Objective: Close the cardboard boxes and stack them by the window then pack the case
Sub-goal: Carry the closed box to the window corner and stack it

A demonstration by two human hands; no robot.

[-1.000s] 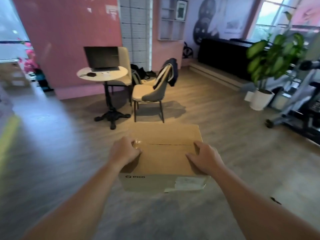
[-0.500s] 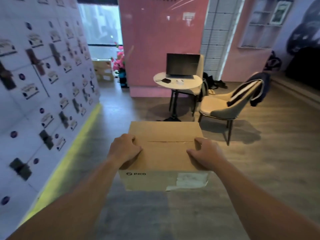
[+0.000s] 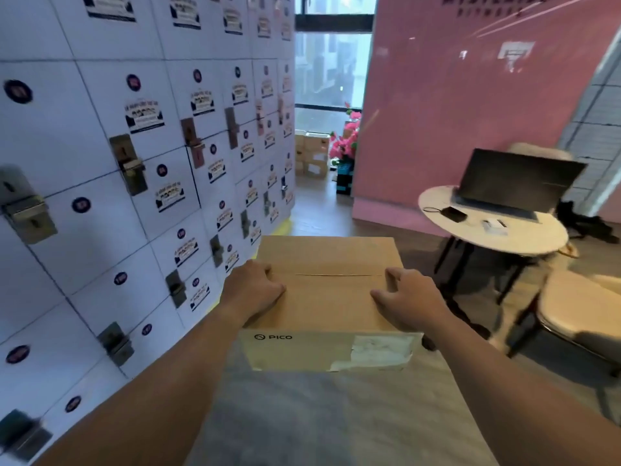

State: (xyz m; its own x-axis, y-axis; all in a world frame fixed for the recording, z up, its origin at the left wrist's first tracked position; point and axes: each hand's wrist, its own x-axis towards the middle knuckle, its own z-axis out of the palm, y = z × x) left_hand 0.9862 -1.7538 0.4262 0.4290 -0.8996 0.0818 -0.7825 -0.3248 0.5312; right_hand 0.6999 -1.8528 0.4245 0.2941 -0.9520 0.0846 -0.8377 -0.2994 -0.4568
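I carry a closed brown cardboard box (image 3: pixel 331 290) marked PICO in front of me, above the floor. My left hand (image 3: pixel 253 290) grips its left top edge with the fingers curled over the side. My right hand (image 3: pixel 408 302) grips the right top edge the same way. The top flaps lie flat with a thin seam across the middle. A torn white label sits on the near face. Far ahead, a stack of closed cardboard boxes (image 3: pixel 312 153) stands by the window (image 3: pixel 331 68).
A wall of white lockers (image 3: pixel 134 183) runs along the left. A pink wall (image 3: pixel 470 105) stands on the right, pink flowers (image 3: pixel 346 146) at its corner. A round white table (image 3: pixel 494 230) with a laptop (image 3: pixel 514 183) and a chair (image 3: pixel 578 307) are at the right.
My view has swung left: the lockers and the window with the stacked boxes came into view, and the table slid right. Both hands kept the same hold on the box.
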